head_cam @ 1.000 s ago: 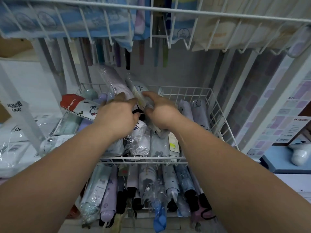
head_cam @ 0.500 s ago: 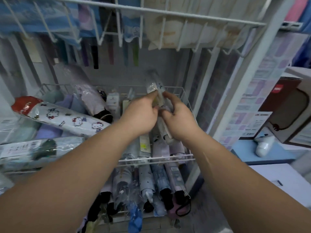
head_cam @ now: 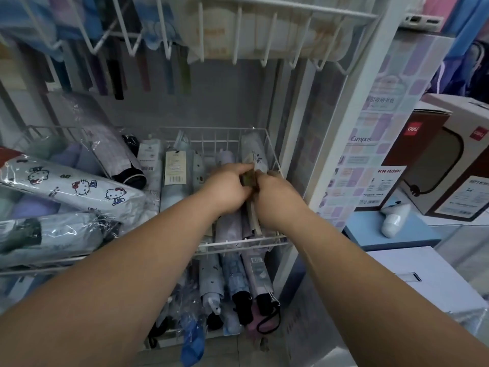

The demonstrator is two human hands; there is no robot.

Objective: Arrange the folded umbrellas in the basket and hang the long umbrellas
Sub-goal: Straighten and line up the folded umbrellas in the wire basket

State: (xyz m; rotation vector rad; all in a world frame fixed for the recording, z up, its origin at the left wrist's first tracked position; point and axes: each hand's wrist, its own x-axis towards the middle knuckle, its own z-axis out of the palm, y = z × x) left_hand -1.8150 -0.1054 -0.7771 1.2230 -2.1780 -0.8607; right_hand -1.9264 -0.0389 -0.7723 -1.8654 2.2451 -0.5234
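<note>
A white wire basket [head_cam: 274,157] on the rack holds several folded umbrellas in clear wrap. My left hand [head_cam: 227,189] and my right hand [head_cam: 277,197] meet at its right side, both gripping one wrapped folded umbrella [head_cam: 252,207] that lies along the basket's right wall. Its top end [head_cam: 254,152] sticks out beyond my fingers; the rest is mostly hidden under my hands. A cat-print folded umbrella [head_cam: 71,186] lies across the basket's left part. Long umbrellas [head_cam: 116,75] hang by their handles from the upper wire rack [head_cam: 291,11].
A lower shelf holds several more folded umbrellas [head_cam: 235,287]. A white rack post [head_cam: 344,128] stands right of the basket. Further right, a boxed item [head_cam: 449,160] and a small white object [head_cam: 394,221] sit on a blue counter [head_cam: 370,234].
Both hands have carried the wrapped umbrella from an upright tilt down into the right side of the basket. The view has swung further right.
</note>
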